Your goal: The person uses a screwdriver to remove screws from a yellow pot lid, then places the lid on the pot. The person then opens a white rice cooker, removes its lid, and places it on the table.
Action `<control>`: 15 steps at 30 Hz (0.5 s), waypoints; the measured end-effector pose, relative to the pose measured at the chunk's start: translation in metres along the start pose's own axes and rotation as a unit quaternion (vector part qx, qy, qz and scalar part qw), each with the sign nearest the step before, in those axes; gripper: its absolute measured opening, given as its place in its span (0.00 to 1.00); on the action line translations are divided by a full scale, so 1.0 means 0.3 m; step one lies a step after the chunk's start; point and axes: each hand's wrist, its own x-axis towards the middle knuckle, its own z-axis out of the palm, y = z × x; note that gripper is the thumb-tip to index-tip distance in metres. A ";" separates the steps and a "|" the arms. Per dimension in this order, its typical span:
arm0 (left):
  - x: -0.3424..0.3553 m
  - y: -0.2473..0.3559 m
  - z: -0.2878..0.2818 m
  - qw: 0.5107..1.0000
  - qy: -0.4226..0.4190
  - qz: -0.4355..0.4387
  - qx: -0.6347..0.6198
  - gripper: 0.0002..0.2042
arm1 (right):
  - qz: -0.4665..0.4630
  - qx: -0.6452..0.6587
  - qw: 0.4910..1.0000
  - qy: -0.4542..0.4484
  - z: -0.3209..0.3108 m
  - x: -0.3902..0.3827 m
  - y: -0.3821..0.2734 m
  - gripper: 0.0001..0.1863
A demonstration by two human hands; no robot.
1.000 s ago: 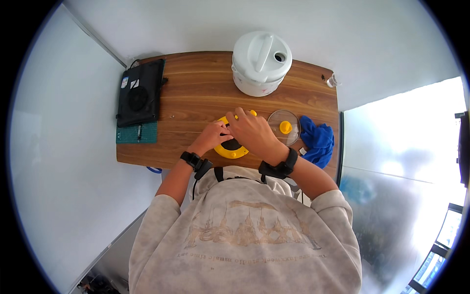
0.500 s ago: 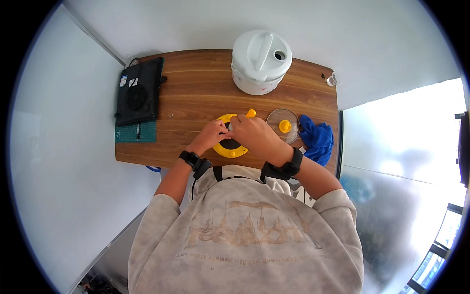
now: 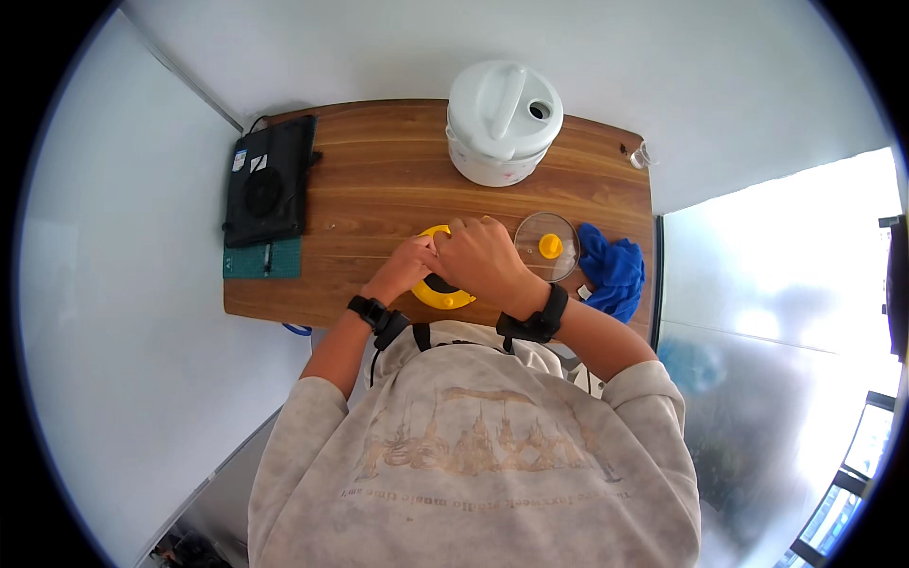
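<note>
My left hand (image 3: 402, 268) and my right hand (image 3: 484, 264) meet over a small yellow-rimmed pan (image 3: 442, 299) with a dark middle. The fingers of both are closed and touch at the tips. Whatever they hold between them is hidden by the knuckles. Only the pan's near rim and a bit of its far left edge show. Just right of my right hand lies a round glass lid (image 3: 566, 261) with a yellow knob (image 3: 550, 246).
A blue cloth (image 3: 614, 270) lies crumpled at the table's right. The white lidded pot (image 3: 502, 123) stands at the back. On the left, a black flat appliance (image 3: 270, 180) rests partly over a green cutting mat (image 3: 284, 257). A small clear glass (image 3: 641, 155) sits at the far right edge.
My right hand has rolled over and shifted slightly left, now covering the pan's handle and the small white thing that showed between my fingers. My left hand has barely moved.
</note>
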 end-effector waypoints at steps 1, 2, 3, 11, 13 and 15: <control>0.000 0.042 -0.010 1.000 0.008 0.028 -0.001 0.07 | 0.004 -0.006 1.000 0.023 0.010 -0.003 -0.005 0.07; -0.003 0.041 -0.011 0.999 0.016 0.039 0.031 0.07 | 0.001 0.018 1.000 0.014 0.015 -0.004 -0.009 0.06; -0.006 0.039 -0.011 0.996 0.025 0.051 0.064 0.07 | -0.003 0.042 0.999 0.004 0.019 -0.004 -0.012 0.06; -0.023 0.005 -0.004 0.993 0.012 0.019 0.119 0.03 | -0.054 0.199 0.978 -0.033 -0.019 -0.031 0.010 0.18; -0.021 -0.022 0.003 0.991 -0.008 -0.003 0.132 0.04 | -0.035 0.211 0.974 -0.069 -0.048 -0.030 0.029 0.16; -0.016 -0.035 0.006 0.996 -0.002 0.018 0.086 0.05 | -0.029 0.195 0.979 -0.061 -0.053 -0.028 0.056 0.13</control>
